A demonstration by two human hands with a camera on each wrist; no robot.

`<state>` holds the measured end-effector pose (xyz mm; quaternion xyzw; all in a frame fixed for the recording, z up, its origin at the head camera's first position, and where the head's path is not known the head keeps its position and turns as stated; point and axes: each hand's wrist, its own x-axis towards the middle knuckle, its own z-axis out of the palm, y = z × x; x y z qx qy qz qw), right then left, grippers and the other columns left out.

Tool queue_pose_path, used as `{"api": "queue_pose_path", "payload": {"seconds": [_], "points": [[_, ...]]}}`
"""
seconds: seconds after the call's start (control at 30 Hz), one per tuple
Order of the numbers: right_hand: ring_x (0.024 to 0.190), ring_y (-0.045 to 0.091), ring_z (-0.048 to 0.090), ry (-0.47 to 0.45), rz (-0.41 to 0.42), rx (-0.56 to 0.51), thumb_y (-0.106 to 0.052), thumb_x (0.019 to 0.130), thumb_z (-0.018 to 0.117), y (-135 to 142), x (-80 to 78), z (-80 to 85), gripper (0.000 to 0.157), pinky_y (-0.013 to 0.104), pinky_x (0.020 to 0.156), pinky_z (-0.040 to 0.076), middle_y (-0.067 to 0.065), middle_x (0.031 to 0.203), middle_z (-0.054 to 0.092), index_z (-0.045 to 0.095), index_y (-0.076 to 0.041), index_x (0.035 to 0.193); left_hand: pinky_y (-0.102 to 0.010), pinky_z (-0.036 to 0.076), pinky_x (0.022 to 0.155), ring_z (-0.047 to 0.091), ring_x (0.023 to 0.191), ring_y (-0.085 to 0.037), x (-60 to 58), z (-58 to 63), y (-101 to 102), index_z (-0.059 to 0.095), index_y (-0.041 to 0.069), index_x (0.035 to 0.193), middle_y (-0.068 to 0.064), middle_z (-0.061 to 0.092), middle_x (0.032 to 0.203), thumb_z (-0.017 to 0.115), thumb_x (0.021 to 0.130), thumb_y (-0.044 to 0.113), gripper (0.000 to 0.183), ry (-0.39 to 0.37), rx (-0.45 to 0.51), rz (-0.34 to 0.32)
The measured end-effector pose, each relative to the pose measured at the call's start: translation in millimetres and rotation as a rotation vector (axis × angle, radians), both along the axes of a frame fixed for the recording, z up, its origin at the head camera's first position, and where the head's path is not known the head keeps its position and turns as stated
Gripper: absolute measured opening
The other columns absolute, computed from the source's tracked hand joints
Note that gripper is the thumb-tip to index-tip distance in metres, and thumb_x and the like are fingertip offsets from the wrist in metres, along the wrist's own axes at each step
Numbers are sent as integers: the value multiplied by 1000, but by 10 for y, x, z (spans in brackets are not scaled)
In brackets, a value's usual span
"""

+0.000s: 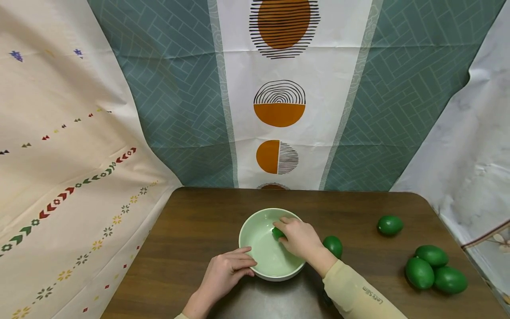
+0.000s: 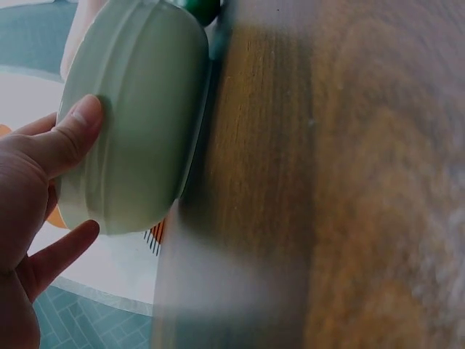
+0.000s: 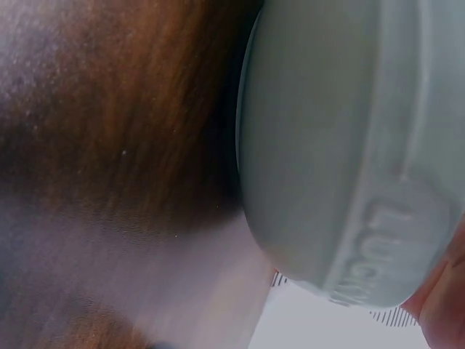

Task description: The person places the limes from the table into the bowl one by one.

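Your right hand curls round the lime, likely light but slippery, best held mid-body, while your left hand pinches the bowl.

Patterned cloths hung behind and beside a wooden table in a draped-off corner, the kind of room unclear.

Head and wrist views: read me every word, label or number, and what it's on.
"LUCK": raised letters on the bowl; any letter after it is too blurred to read.
"LetsSlim": on the right sleeve; small, spelling uncertain.
No other text is readable.
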<state>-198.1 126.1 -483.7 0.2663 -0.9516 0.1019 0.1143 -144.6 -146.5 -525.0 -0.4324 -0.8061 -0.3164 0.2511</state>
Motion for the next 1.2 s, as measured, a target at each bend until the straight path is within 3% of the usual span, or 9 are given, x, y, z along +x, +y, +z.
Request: {"api": "queue_pose_path", "payload": {"seconds": [0.4, 0.83, 1.07, 1.2], "points": [[118, 32, 73, -34, -55, -111, -28, 93, 87, 98, 56, 86, 41, 51, 82, 66, 11, 135, 72, 78, -15, 130, -26, 60, 96, 76, 113, -23, 1, 2, 0, 87, 19, 102, 11, 80, 105, 95, 76, 18, 27, 2, -1, 4], [114, 29, 75, -23, -61, -293, -26, 96, 83, 257, 139, 144, 32, 48, 75, 66, 8, 133, 74, 80, -18, 127, -27, 61, 96, 74, 119, -25, -4, -19, -47, 85, 11, 114, 6, 79, 119, 87, 85, 9, 29, 32, -26, -5], [118, 27, 74, -11, -68, -346, -25, 96, 84, 371, 216, 126, 32, 51, 89, 64, 6, 132, 75, 80, -20, 128, -24, 60, 96, 70, 124, -15, 34, -5, -53, 86, 14, 113, 10, 79, 119, 88, 86, 11, 27, -66, -52, 45], [114, 25, 75, 7, -70, -363, -22, 95, 84, 452, 257, 118, 31, 49, 88, 65, 5, 129, 76, 81, -20, 126, -23, 60, 95, 71, 123, -14, 32, -11, -43, 87, 15, 111, 11, 79, 117, 89, 85, 10, 27, -66, -53, 47]]}}
